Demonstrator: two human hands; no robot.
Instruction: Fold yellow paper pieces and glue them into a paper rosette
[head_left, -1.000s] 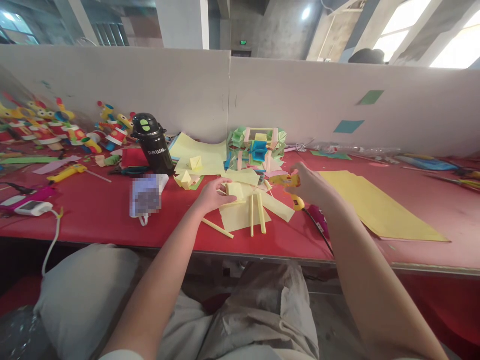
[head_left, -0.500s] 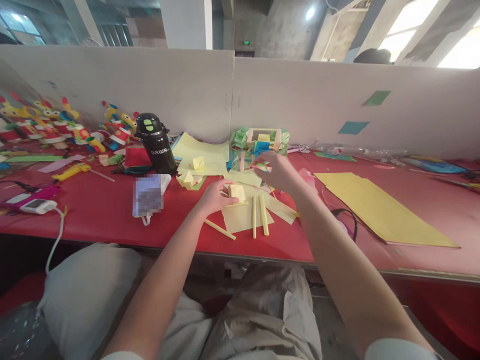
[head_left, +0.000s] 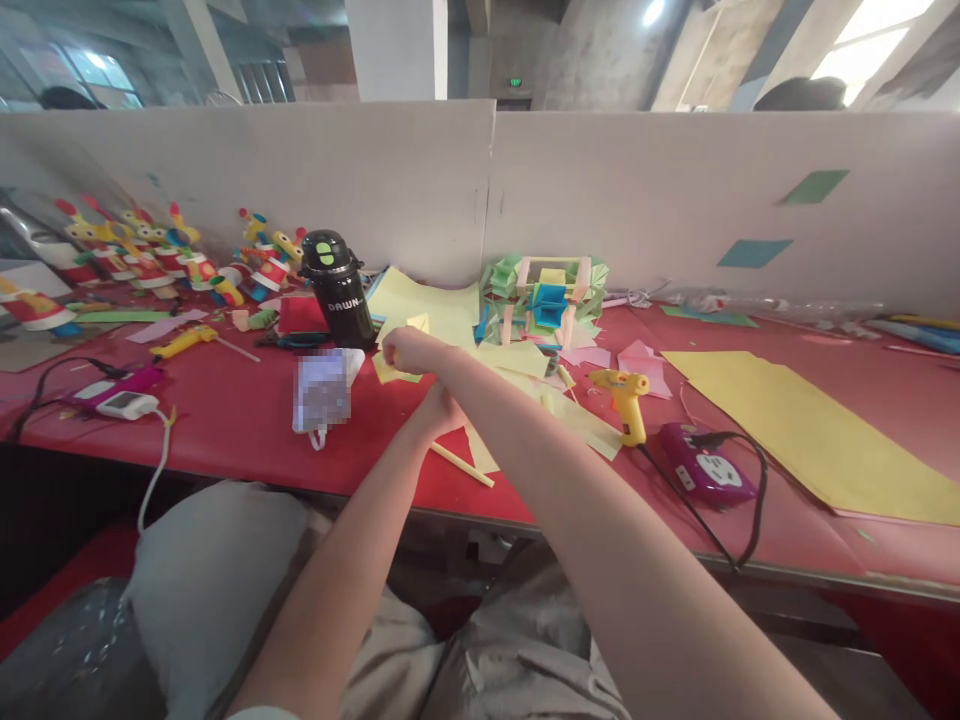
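My right hand (head_left: pixel 409 350) reaches across to the left, its forearm crossing over my left one. Its fingers curl at the small folded yellow paper pieces (head_left: pixel 391 372) lying just right of the black bottle (head_left: pixel 341 290); whether it grips one is hidden. My left hand (head_left: pixel 441 410) rests on the yellow paper sheets (head_left: pixel 517 358) near the table's front edge, mostly covered by my right forearm. A rolled yellow paper stick (head_left: pixel 463 466) lies just in front of it. A yellow glue gun (head_left: pixel 624 398) stands on the table to the right, free of both hands.
A purple power strip (head_left: pixel 705 472) with a black cable lies right of the glue gun. A large yellow sheet (head_left: pixel 810 430) covers the right side. A folded paper model (head_left: pixel 547 295) stands at the partition. Colourful toy figures (head_left: pixel 150 265) and a white device (head_left: pixel 124 403) sit at the left.
My right hand set the glue gun down on the table and swung left across my left arm to the folded pieces by the bottle. The view has shifted left.
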